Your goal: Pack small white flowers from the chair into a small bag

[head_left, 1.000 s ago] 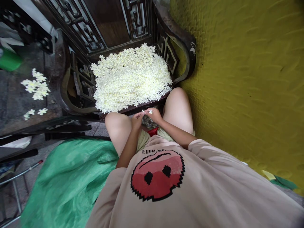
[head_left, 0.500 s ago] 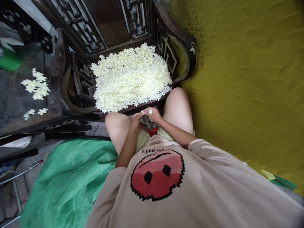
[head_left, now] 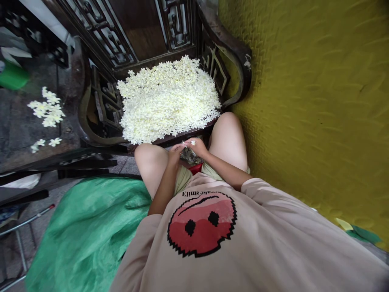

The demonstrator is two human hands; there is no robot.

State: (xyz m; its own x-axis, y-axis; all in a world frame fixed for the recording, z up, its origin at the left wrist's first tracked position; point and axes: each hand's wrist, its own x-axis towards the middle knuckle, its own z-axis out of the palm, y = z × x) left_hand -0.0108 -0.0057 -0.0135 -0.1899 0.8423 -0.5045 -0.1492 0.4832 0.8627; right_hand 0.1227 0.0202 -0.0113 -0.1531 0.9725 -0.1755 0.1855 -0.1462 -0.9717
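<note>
Two bare hands meet over a small white flower (head_left: 184, 144) between a seated person's knees.
The flower is at the fingertips, pale and tiny, its finer shape too small to tell. The right hand (head_left: 198, 148) curls narrowly, a second white flower (head_left: 193, 142) held against its fingers; the left hand (head_left: 175, 152) is drawn in close, though whether it grips cannot be told. They probably meet to steady something so slight. Just beyond the knees, seemingly for easy reach, a dense heap of white blossoms (head_left: 170, 97) covers a dark carved chair's (head_left: 141, 30) seat.
</note>
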